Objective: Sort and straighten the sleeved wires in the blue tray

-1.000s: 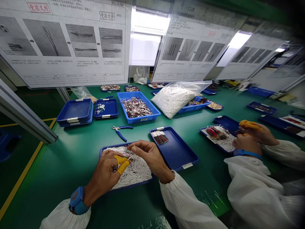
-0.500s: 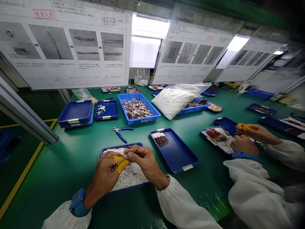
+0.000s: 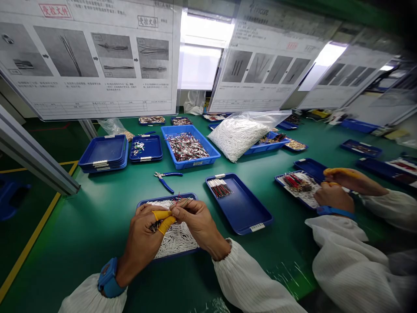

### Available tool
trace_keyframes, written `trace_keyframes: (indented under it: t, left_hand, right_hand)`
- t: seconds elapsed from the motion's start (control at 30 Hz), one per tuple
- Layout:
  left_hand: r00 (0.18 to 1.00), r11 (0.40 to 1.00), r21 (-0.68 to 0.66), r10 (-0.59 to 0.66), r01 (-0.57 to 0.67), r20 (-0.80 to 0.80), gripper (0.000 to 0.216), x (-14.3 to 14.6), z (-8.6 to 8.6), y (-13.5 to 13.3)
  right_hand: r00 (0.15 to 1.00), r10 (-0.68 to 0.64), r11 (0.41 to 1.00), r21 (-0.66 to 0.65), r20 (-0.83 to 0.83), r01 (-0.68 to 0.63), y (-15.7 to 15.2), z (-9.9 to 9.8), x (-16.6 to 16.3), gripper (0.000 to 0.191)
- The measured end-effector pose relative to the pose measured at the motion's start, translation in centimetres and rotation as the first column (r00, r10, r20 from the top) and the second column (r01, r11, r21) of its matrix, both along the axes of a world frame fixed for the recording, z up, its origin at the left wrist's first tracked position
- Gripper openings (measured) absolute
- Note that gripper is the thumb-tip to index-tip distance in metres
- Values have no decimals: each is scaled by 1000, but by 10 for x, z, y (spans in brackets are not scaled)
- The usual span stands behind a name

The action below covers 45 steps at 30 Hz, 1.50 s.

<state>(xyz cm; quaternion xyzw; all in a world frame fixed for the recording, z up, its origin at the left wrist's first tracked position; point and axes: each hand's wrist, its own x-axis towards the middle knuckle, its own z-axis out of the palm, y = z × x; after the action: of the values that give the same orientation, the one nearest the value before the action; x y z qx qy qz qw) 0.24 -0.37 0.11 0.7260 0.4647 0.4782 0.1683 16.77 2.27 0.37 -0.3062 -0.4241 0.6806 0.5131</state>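
My left hand (image 3: 145, 232), with yellow finger cots on thumb and forefinger and a blue band at the wrist, is closed in a pinch and has dark wire ends inside its curled fingers. Against it, my right hand (image 3: 198, 221) pinches thin wires (image 3: 177, 201), some red and some dark. Fingers hide the point where the two hands meet. Both hands are over a blue tray heaped with short white tubes (image 3: 179, 241). To the right, a neat row of white-sleeved red and black wires (image 3: 220, 188) lies at the far end of a long blue tray (image 3: 247, 213).
Blue-handled cutters (image 3: 167, 179) lie beyond my hands. Behind them are stacked trays (image 3: 102, 152), a bin of wire pieces (image 3: 195, 164) and a bag of white tubes (image 3: 236, 137). At right, a co-worker's hands (image 3: 339, 195) work over another tray. Instruction sheets (image 3: 97, 98) hang above.
My hands stay pinched together over the tray, with only a slight shift of the fingers. The co-worker's far hand has moved a little. The view has shifted slightly.
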Motion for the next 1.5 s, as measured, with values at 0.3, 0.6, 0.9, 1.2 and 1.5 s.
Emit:
trace_keyframes:
  t: [0.3,0.6,0.9,1.2,1.5]
  left_hand:
    - [998,998,13,66,-66,10,11,-2,0,0]
    - [988,989,86,130,-122,-87,12,-2,2,1]
    - [917,962,251,195,-109,-347,22,-11,5,-2]
    - [861,967,253,121,10,-495,26,-17,9,0]
    - [828,955,234,278,-183,-487,22,-30,-4,17]
  right_hand:
    - [991,-69,993,105,113,57,1,0,4,23]
    - [973,-157,970,210,172,119,-1,6,1,26]
    - [776,-533,761,593,338,265,-3,0,9,44]
    - [350,-836,342,900,422,-270,0,13,22,25]
    - [107,-745,667,731,658,144,46,6,92,22]
